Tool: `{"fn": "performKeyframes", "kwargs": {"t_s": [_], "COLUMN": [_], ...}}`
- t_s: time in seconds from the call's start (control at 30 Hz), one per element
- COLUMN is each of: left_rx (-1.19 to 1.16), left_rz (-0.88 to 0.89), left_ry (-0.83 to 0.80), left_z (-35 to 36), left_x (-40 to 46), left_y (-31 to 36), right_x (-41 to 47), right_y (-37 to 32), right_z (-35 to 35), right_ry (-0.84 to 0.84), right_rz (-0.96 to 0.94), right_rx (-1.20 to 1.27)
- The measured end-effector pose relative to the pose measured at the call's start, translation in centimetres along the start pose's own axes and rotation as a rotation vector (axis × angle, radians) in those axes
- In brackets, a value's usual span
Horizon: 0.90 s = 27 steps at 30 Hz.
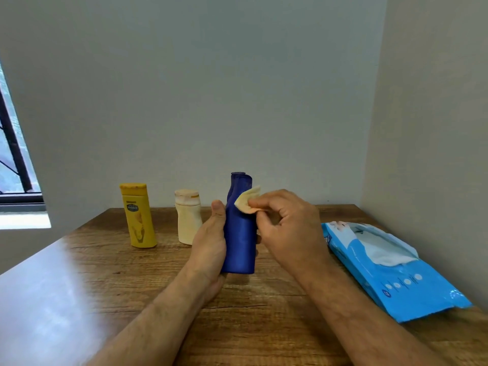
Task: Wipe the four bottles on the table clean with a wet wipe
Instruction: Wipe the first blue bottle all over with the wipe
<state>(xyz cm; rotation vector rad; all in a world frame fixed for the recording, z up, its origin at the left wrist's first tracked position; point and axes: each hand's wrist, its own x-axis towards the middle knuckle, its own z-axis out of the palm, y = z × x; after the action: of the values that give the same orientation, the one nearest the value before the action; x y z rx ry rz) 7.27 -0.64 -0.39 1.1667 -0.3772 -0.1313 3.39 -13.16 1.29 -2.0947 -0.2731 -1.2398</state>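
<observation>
Partly hidden blue bottle, left hand gripping

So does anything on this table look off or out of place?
Only three bottles show, not four: tall yellow plastic bottle, short cream plastic bottle, and dark blue plastic bottle held by the hands. The blue wet-wipe pack lies open. Nothing is spilled.

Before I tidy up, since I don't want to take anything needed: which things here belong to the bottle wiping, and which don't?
In use: blue bottle, wipe, left hand, right hand, yellow bottle, cream bottle, wipes pack.
Not part of it: window, table.
</observation>
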Motion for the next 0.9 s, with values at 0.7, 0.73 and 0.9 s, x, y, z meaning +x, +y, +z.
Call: {"fn": "performKeyframes", "kwargs": {"t_s": [0.7, 0.73, 0.9], "left_rx": [0.005, -0.022, 0.012], "left_rz": [-0.045, -0.051, 0.061], "left_ry": [-0.107, -0.090, -0.064], "left_z": [-0.9, -0.9, -0.9], "left_x": [-0.6, -0.6, -0.8], "left_y": [0.6, 0.7, 0.6], "right_x": [0.0, -0.2, -0.8], "right_y": [-0.3, -0.4, -1.4], "right_z": [-0.3, -0.4, -0.3], "right_ry": [-0.067, -0.117, -0.291], "right_rz": [0.035, 0.020, -0.081], "right_rx": [0.086, 0.113, 0.079]}}
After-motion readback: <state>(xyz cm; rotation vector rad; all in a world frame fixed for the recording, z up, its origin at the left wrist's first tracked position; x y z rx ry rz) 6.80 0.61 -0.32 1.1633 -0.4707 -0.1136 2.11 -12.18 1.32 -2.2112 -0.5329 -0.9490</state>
